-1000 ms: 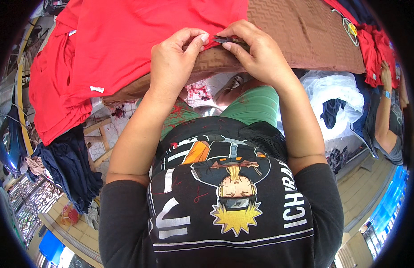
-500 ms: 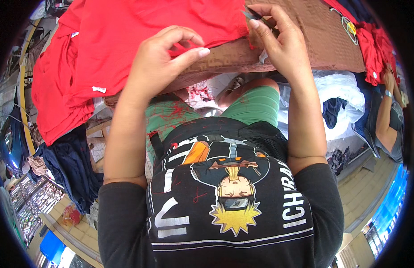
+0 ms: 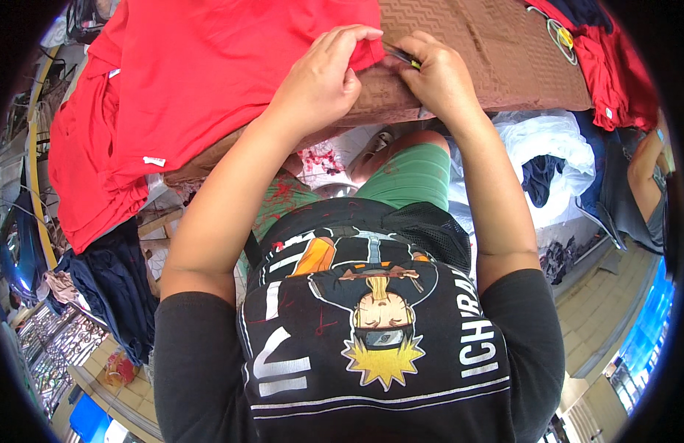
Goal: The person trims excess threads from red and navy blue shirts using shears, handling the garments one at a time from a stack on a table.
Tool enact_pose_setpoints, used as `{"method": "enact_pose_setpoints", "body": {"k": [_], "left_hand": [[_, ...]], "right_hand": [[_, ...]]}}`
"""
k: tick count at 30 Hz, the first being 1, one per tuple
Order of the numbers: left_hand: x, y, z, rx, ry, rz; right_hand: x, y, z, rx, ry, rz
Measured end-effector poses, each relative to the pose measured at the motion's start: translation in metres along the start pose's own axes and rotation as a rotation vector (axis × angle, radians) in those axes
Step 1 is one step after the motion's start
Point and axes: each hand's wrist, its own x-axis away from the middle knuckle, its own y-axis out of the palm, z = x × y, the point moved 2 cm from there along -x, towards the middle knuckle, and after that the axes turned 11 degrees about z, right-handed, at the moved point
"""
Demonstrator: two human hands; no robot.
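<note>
A red garment [image 3: 202,81] lies spread over a brown patterned table cover [image 3: 497,66]. My left hand [image 3: 320,81] pinches the garment's lower right edge at the table's near side. Right beside it, my right hand [image 3: 442,77] is closed around a small dark tool with a yellow tip [image 3: 402,57], whose point rests at the same edge of the cloth. What kind of tool it is cannot be made out.
More red cloth [image 3: 608,66] and a coiled cord [image 3: 560,33] lie at the table's far right. A white plastic bag [image 3: 556,148] and dark garments [image 3: 113,280] sit below the table. Another person's arm [image 3: 645,162] shows at the right rim.
Both hands have shifted along the garment's edge: the right hand came back down from the cover to the hem, and the left hand took a new pinch of the red cloth.
</note>
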Motion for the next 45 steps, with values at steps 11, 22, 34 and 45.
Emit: {"method": "enact_pose_setpoints", "body": {"k": [11, 22, 34, 45], "left_hand": [[-0.017, 0.024, 0.019, -0.212, 0.365, 0.049], [0.004, 0.027, 0.025, -0.054, -0.012, -0.106], [-0.014, 0.021, 0.018, 0.037, -0.305, -0.310], [-0.016, 0.021, 0.014, 0.050, -0.288, -0.313]], "right_hand": [[0.021, -0.043, -0.006, -0.215, 0.254, -0.138], [-0.001, -0.081, 0.011, -0.455, 0.211, -0.254], [0.021, -0.071, 0.021, -0.345, 0.030, -0.313], [0.018, -0.057, 0.008, -0.352, 0.023, -0.216]]}}
